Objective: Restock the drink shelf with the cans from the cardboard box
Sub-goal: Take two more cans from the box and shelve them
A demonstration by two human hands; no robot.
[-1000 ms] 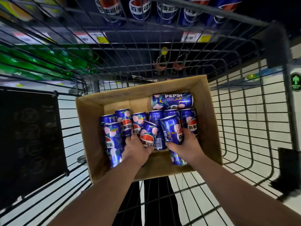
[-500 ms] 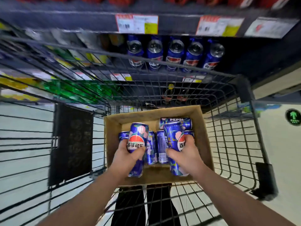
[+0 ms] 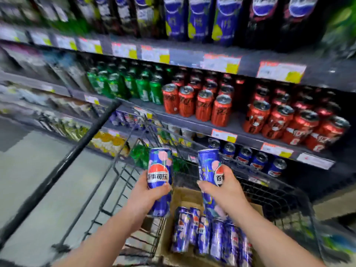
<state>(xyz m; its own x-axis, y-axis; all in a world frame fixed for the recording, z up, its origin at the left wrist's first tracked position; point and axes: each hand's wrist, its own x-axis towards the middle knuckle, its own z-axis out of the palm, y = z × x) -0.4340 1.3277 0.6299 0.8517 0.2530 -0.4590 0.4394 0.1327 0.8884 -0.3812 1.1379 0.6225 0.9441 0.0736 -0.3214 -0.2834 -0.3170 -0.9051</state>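
My left hand [image 3: 143,197] grips a tall blue Pepsi can [image 3: 159,170], held upright above the cart. My right hand [image 3: 224,188] grips a second blue Pepsi can [image 3: 209,166], tilted slightly left. Both cans are lifted clear of the cardboard box [image 3: 185,197], which sits in the wire shopping cart [image 3: 119,178] and holds several more blue cans [image 3: 204,234]. Beyond the right can, a low shelf row of blue Pepsi cans [image 3: 250,158] stands behind the cart's far rim.
Red cans [image 3: 212,106] and green cans [image 3: 134,85] fill the shelf above the Pepsi row. Large bottles [image 3: 196,18] line the top shelf. Price tags [image 3: 223,135] run along shelf edges. Grey floor lies left of the cart.
Both hands have lifted their cans up out of the box. My head has tilted up, bringing the drink shelves into view.
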